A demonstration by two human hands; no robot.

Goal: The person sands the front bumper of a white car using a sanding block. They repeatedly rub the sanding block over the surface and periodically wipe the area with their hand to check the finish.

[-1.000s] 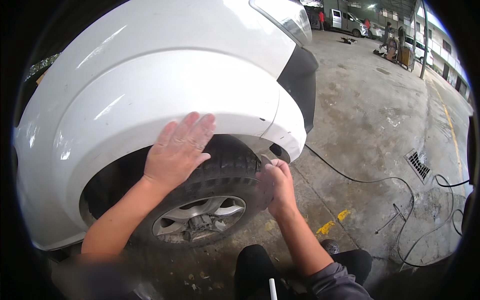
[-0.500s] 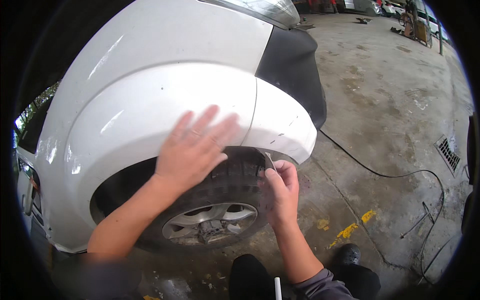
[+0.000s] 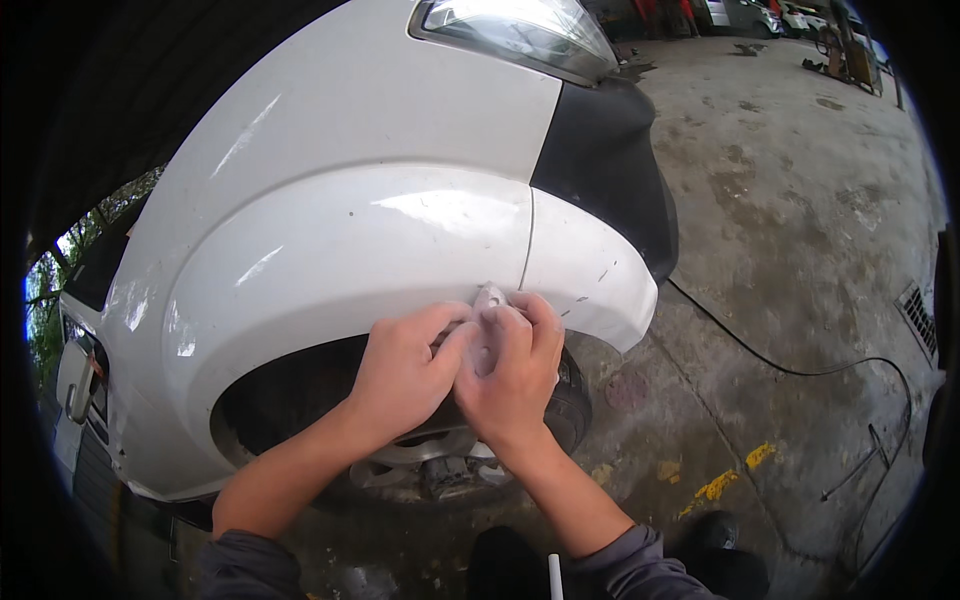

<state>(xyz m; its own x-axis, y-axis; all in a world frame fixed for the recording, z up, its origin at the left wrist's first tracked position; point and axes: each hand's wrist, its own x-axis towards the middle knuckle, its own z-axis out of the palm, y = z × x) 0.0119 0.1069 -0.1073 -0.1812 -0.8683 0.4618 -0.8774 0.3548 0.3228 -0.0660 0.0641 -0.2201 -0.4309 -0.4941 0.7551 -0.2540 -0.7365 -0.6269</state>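
Note:
Both hands are together in front of the white wheel-arch panel [image 3: 330,240] of a car. Between them is a dusty pale grey piece of sandpaper [image 3: 487,342] with small round holes in it. My left hand [image 3: 408,362] pinches its left side between thumb and curled fingers. My right hand [image 3: 512,385] grips it from the right, the thumb along its face and the fingers bent behind. The sandpaper's upper tip overlaps the panel's lower edge near the seam; whether it touches the paint I cannot tell. Whitish dust coats the fingers.
Below the arch sits the tyre [image 3: 570,400] with a silver alloy wheel, partly behind my forearms. A headlight [image 3: 520,35] and a black bumper part [image 3: 610,170] lie beyond. On the concrete floor to the right are a black hose [image 3: 800,372], a metal wrench [image 3: 855,465] and a drain grate [image 3: 917,322].
My left hand, earlier spread and blurred before the panel, has come down right and closed on the sandpaper beside my right hand. My right hand has moved left. The view has shifted.

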